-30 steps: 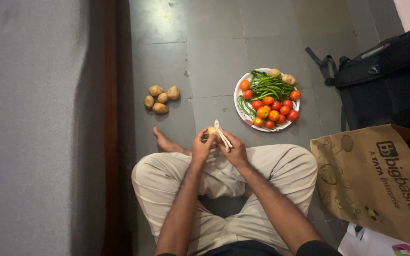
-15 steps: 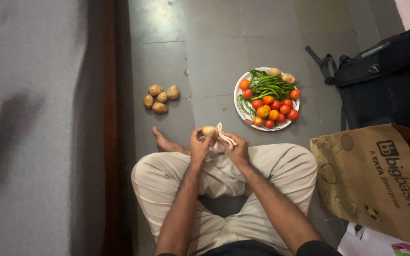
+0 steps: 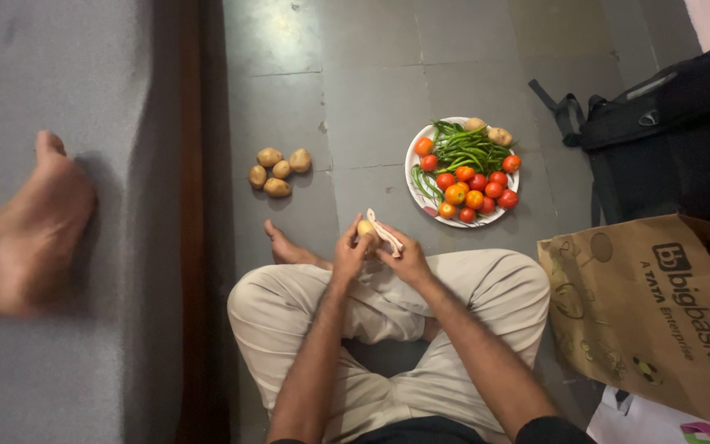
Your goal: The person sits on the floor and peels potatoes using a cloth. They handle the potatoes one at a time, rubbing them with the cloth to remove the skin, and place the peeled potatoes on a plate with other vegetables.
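Head view looks straight down on a person seated cross-legged on a grey tiled floor [image 3: 371, 99]. At nine o'clock, on a grey bed [image 3: 59, 82] edge, lies another person's bare foot [image 3: 22, 238], blurred. Next, at about eleven o'clock from the hands, a loose heap of five potatoes [image 3: 278, 171] sits directly on the floor, touching one another. Near the middle, the left hand [image 3: 348, 256] has its fingers [image 3: 347, 238] curled around a small potato [image 3: 365, 227], gripping it from the side and below; that potato is held up in front of the knees, just above the person's own bare foot [image 3: 288, 247]. The right hand [image 3: 408, 261] is closed around a pale peeler [image 3: 383, 233], whose blade end rests against the held potato. At one o'clock from the hands stands a round white plate [image 3: 410, 164]: green chillies [image 3: 466, 150] piled across its upper half, red and orange tomatoes [image 3: 474, 196] crowded in the lower half with a few along the rim, and two potatoes at its top edge [image 3: 488, 131]. At two o'clock lies a black backpack [image 3: 675, 140] with loose straps. At four o'clock a brown paper bag [image 3: 643, 316] stands just beside the right knee; its contents cannot be seen.
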